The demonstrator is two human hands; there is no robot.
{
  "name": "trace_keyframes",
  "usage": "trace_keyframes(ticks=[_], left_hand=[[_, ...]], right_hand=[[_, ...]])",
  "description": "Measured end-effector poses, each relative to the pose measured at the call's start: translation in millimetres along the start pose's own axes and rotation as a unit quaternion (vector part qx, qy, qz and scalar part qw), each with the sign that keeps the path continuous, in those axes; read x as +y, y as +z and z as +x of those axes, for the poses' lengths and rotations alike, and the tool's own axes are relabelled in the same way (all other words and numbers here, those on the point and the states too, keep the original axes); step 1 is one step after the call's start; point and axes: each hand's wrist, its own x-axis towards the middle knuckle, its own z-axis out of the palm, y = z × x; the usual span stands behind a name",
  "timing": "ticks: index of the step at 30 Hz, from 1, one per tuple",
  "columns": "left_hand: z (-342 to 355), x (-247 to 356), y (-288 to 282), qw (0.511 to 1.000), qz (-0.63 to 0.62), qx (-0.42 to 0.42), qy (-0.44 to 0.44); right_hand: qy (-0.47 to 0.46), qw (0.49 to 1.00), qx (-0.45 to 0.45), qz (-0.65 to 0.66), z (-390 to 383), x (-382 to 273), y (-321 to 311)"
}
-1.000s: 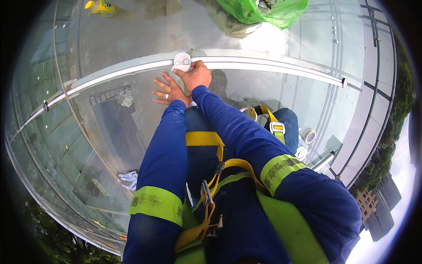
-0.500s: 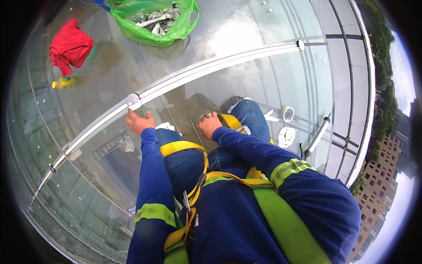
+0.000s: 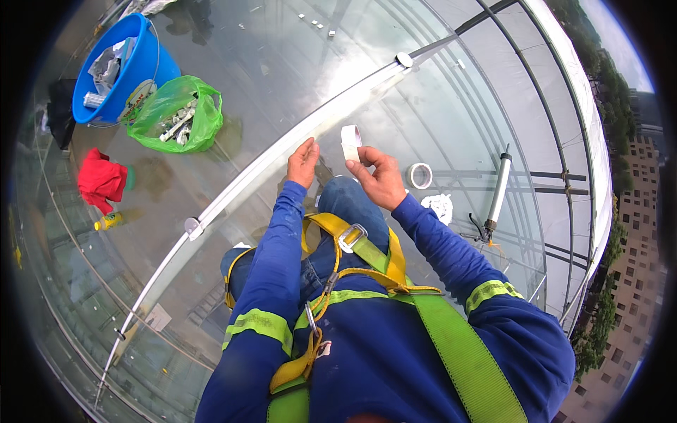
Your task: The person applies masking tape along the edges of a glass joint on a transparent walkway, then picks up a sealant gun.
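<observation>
My right hand (image 3: 381, 176) grips a roll of white tape (image 3: 350, 144) by its lower edge, thumb on one side and fingers on the other. The roll stands upright above the glass. My left hand (image 3: 302, 163) is left of it, beside the long white strip (image 3: 254, 169) that curves over the glass. Its fingers are stretched out and nothing shows in them; whether the fingertips touch the strip I cannot tell. Round fittings, such as the grey disc (image 3: 192, 227), sit along the strip. A second tape roll (image 3: 419, 175) lies on the glass beyond my right wrist.
Beyond the strip stand a blue bucket (image 3: 161, 65) and a green plastic bag (image 3: 209, 116) of scraps. A red cloth (image 3: 101, 178) and a yellow bottle (image 3: 108, 221) lie left. A caulking gun (image 3: 499, 187) and crumpled white paper (image 3: 440, 209) lie right. Yellow harness straps (image 3: 331, 220) cross my lap.
My left hand has left the round disc and moved right along the strip. My right hand has come up from beside my knee with the tape roll. The view has shifted.
</observation>
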Motion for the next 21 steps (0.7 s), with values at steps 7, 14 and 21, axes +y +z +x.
trace_keyframes(ticks=[7, 14, 21], left_hand=[[-94.7, 205.9, 78.6, 0.961, -0.084, -0.146, 0.218], [-189.7, 223.4, 84.1, 0.933, 0.099, -0.065, 0.34], [-259.8, 207.6, 61.1, 0.921, 0.019, 0.135, 0.366]], right_hand=[[-0.115, 0.992, 0.011, 0.051, -47.3, -62.9, -83.7], [-0.225, 0.972, 0.006, 0.064, -114.1, -90.8, -61.3], [-0.314, 0.944, -0.051, 0.094, -157.4, -122.1, -21.3]])
